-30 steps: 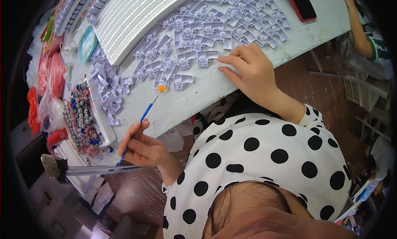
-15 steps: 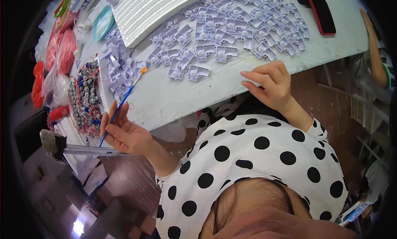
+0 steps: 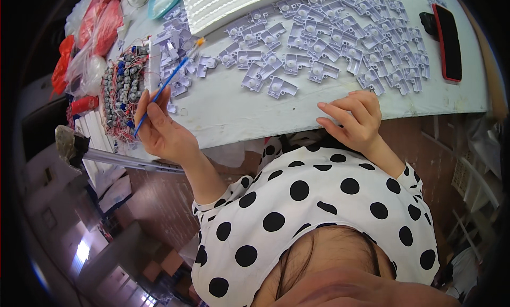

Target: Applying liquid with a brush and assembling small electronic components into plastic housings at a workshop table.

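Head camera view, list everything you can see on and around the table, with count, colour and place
table: one, white, across the upper half
small plastic parts: many, pale lilac-grey, spread over the table's middle and right
ribbed tray: one, white, top centre
brush: one, blue handle with orange tip, in the left hand
phone: one, black with red edge, right end of the table
wired parts: a cluster, grey with red and blue, left end
bags: several, red and clear, far left
dish: one, pale blue, top left
left hand: holds the brush
right hand: empty, at the table edge
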`<state>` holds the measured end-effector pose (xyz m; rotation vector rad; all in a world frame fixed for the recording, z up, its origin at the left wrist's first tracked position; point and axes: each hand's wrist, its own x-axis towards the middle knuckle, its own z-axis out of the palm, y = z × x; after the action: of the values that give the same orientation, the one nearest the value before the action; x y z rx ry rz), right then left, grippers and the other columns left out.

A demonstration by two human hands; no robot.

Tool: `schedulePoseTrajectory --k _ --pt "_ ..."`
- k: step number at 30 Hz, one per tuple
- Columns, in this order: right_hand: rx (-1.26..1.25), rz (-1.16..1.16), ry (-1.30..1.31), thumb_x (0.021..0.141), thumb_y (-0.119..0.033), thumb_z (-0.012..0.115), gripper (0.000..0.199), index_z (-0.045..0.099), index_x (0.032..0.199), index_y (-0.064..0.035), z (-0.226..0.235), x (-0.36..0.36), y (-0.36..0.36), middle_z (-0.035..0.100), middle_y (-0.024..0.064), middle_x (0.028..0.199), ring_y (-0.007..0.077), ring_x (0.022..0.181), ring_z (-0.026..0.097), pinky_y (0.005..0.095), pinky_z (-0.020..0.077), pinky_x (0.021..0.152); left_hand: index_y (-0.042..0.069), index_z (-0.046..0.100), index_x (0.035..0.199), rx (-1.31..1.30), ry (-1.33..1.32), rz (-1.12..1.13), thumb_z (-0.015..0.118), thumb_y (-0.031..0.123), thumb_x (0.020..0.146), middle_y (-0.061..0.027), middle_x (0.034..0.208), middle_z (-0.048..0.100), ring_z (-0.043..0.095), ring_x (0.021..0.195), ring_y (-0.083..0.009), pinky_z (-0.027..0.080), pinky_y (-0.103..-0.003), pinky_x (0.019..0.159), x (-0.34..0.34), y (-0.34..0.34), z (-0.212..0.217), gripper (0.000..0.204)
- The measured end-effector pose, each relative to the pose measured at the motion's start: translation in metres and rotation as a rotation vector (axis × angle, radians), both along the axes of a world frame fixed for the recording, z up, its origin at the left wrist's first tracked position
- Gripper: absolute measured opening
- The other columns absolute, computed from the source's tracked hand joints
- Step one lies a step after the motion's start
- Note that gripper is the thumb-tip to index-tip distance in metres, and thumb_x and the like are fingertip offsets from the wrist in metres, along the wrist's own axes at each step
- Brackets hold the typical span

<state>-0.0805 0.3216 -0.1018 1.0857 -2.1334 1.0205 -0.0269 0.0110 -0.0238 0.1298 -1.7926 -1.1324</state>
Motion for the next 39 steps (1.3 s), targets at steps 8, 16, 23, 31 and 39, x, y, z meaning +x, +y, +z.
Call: schedulePoseTrajectory --k 8,16,23,31,39 --pt "0.027 -0.031 0.0 0.072 -0.026 0.083 0.03 0.074 0.099 -0.0173 -0.005 0.001 -0.001 0.062 -0.0073 0.087 0.017 0.081 0.053 0.032 0.0436 0.074 -0.011 0.055 0.111 0.057 -0.076 -0.293 0.047 0.008 0.103 -0.0231 0.1 0.065 0.07 0.087 -0.0306 0.062 -0.04 0.08 -0.002 -0.008 0.007 0.023" --pt "0.024 0.063 -0.124 0.072 -0.023 0.082 0.031 0.073 0.101 -0.0164 0.02 -0.008 -0.026 0.063 -0.0074 0.093 0.0161 0.085 0.051 0.0311 0.0378 0.075 -0.009 0.049 0.108 -0.132 -0.22 -0.224 0.041 0.01 0.105 -0.0262 0.103 0.064 0.07 0.09 -0.0357 0.062 -0.043 0.078 0.019 0.016 -0.003 0.02" --pt "0.108 0.088 -0.108 0.07 -0.019 0.081 0.029 0.073 0.098 -0.0141 0.025 0.0 -0.063 0.063 -0.0059 0.094 0.0172 0.085 0.051 0.0326 0.0389 0.075 -0.006 0.046 0.112 -0.23 -0.267 -0.206 0.035 0.01 0.106 -0.0284 0.107 0.063 0.068 0.098 -0.0378 0.06 -0.049 0.087 0.041 0.015 -0.02 0.021" --pt "0.236 -0.001 -0.09 0.071 -0.018 0.081 0.028 0.073 0.097 -0.0138 0.027 0.008 -0.078 0.065 -0.0046 0.094 0.0193 0.085 0.052 0.034 0.04 0.076 -0.004 0.048 0.112 -0.33 -0.211 -0.321 0.038 0.002 0.104 -0.0299 0.109 0.065 0.068 0.1 -0.0353 0.056 -0.041 0.088 0.047 0.009 -0.04 0.014" --pt "0.305 -0.037 -0.057 0.072 -0.019 0.081 0.027 0.074 0.097 -0.0141 0.033 0.003 -0.094 0.065 -0.004 0.094 0.02 0.086 0.054 0.0344 0.0402 0.077 -0.003 0.054 0.109 -0.313 -0.111 -0.45 0.052 -0.014 0.088 -0.0263 0.104 0.068 0.07 0.093 -0.0381 0.058 -0.037 0.076 0.046 0.011 -0.05 0.023"
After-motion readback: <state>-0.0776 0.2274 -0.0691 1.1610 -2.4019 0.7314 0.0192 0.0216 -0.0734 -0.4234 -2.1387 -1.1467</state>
